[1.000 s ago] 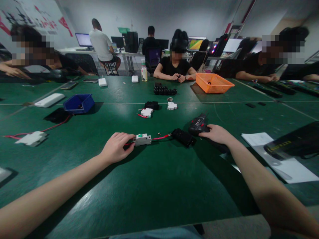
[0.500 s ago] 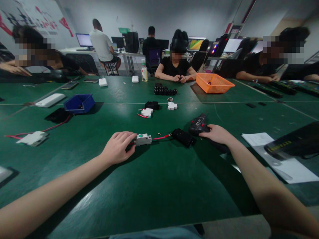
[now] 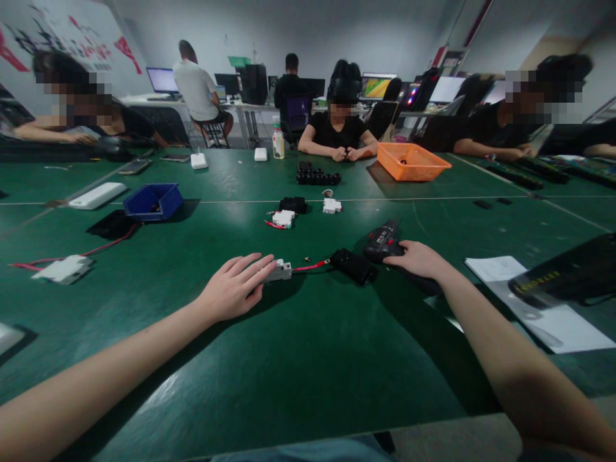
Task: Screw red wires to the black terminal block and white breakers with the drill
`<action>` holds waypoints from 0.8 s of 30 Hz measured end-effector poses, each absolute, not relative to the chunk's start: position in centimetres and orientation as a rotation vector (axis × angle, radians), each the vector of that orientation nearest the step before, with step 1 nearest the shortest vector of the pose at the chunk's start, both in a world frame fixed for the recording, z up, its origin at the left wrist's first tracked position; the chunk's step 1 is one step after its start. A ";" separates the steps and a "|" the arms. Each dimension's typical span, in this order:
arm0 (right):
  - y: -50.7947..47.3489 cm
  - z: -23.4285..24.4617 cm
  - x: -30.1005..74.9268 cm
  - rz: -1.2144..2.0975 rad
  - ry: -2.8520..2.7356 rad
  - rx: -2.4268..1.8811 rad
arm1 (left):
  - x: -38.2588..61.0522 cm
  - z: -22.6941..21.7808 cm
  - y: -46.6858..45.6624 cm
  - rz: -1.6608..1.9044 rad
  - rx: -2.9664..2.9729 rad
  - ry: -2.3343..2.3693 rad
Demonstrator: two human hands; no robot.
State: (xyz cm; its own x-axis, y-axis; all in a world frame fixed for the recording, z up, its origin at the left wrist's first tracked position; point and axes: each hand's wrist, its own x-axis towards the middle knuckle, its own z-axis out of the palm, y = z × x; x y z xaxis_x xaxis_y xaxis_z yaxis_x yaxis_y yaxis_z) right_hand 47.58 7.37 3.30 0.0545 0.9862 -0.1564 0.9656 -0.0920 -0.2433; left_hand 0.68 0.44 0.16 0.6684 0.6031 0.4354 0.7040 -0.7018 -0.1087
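My left hand [image 3: 239, 285] lies over a white circuit breaker [image 3: 285, 271] with its fingers stretched out, hiding the breaker's left part. A red wire [image 3: 312, 265] with a ring terminal runs from the breaker's right end towards a black plastic housing [image 3: 353, 266]. Just above the wire sits a tiny brass-coloured screw [image 3: 307, 259]. My right hand [image 3: 421, 262] is wrapped round the handle of a black cordless drill [image 3: 382, 241] lying on its side, its chuck pointing away from me. The handle is partly covered by my hand and forearm.
Farther out lie two more breakers [image 3: 283, 219] [image 3: 332, 205] and a black part [image 3: 293, 205]. A blue bin [image 3: 154, 202] and a wired breaker [image 3: 62, 269] are on the left. An orange basket [image 3: 412, 162], paper [image 3: 568, 321] and a black bottle-like object [image 3: 563, 273] are on the right. Co-workers sit around.
My left hand has slid slightly right over the breaker, and its fingers have straightened, covering the green switch. My right hand and the drill have stayed in place.
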 end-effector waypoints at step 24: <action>7.5 3.2 47.7 0.415 -2.089 -2.228 | 0.5 -0.3 0.5 -0.611 -2.479 -1.132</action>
State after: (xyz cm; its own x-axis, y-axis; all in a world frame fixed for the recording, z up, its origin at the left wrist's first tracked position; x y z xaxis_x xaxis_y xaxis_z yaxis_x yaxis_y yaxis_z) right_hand 47.68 7.48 3.18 0.0459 0.9870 -0.1541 0.9709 -0.0803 -0.2254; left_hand 0.48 0.46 -0.27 0.5885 0.6229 0.5155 0.7726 -0.6211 -0.1315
